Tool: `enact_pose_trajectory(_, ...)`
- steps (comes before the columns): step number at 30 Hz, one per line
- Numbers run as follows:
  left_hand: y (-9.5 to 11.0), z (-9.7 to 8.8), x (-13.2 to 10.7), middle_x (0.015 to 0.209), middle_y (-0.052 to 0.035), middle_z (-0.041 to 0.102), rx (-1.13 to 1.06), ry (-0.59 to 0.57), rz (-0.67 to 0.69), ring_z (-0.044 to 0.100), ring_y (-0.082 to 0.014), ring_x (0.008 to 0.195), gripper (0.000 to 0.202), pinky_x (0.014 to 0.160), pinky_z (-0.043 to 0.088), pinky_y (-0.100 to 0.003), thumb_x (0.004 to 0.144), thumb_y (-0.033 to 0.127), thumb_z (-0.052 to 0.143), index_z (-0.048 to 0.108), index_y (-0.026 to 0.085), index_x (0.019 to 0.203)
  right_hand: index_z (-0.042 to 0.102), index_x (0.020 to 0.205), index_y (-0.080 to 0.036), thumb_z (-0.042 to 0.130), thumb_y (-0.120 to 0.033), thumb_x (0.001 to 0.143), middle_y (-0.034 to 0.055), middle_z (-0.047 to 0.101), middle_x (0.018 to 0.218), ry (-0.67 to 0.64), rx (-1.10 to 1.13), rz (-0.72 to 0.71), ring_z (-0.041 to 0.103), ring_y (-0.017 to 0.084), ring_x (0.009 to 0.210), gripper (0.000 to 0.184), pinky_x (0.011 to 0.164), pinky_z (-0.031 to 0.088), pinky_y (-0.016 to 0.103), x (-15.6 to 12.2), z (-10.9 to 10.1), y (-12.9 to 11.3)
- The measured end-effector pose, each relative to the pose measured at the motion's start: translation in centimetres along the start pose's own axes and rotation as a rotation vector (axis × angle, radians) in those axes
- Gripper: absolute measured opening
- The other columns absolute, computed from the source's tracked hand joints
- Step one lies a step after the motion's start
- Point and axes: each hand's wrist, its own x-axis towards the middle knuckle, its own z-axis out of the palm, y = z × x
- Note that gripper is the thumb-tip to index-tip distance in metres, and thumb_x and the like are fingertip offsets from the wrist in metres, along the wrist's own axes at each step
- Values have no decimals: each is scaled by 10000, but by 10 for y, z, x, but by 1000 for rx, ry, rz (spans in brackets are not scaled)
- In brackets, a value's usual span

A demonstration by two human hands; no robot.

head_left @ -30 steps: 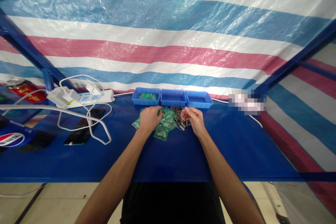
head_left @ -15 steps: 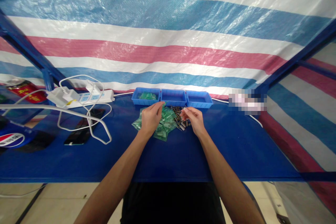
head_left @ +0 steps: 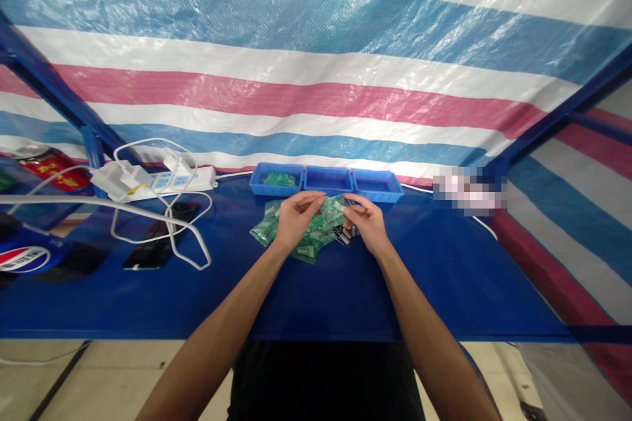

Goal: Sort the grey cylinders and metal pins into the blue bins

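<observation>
A small see-through green bag (head_left: 334, 209) is held up between my two hands. The thumb and fingers of my left hand (head_left: 295, 216) pinch its left edge. On the other side, my right hand (head_left: 369, 222) grips the right edge between thumb and fingers. Under them lies a pile of similar green bags (head_left: 306, 248), partly covered by my left hand. Small cylindrical parts with thin wire leads (head_left: 344, 235) are heaped beside the pile, mostly hidden behind the held bag and my right hand.
Three joined blue bins stand behind the pile: the left bin (head_left: 253, 182) contains green bags, beside the middle bin (head_left: 328, 184) and right bin (head_left: 378, 192). Leftward are a power strip (head_left: 205, 177) with looped white cables, a phone (head_left: 143, 255), a red can (head_left: 59, 171) and a Pepsi bottle (head_left: 24, 260).
My left hand has moved right, toward my right hand. A green bag now spans the gap between them, and both hands grip it. The view has shifted slightly.
</observation>
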Motion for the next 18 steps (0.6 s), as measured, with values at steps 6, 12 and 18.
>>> enact_pose_trajectory(6,6,0,-2,851,-48,797,-15,-120,-100,728,-193,747,540,689,615,-292,763,476,867,760,193,1211,799,888,-223,932,-445,682,26,810,845,66,16,-15,668,161,576,331,531,556,299,2,0,3)
enact_pose_trajectory(12,3,-1,-4,775,-73,777,88,-299,-127,687,-180,618,374,585,567,-280,713,487,893,786,148,830,784,856,-223,920,-427,713,7,790,794,90,35,-43,656,143,591,284,545,550,272,1,-1,-1)
enact_pose_trajectory(18,2,-5,-4,669,-66,746,237,-392,-94,629,-150,531,439,533,496,-253,873,561,732,746,162,691,760,843,-220,920,-450,700,5,778,785,102,35,-50,651,148,602,315,549,533,275,1,-1,-1)
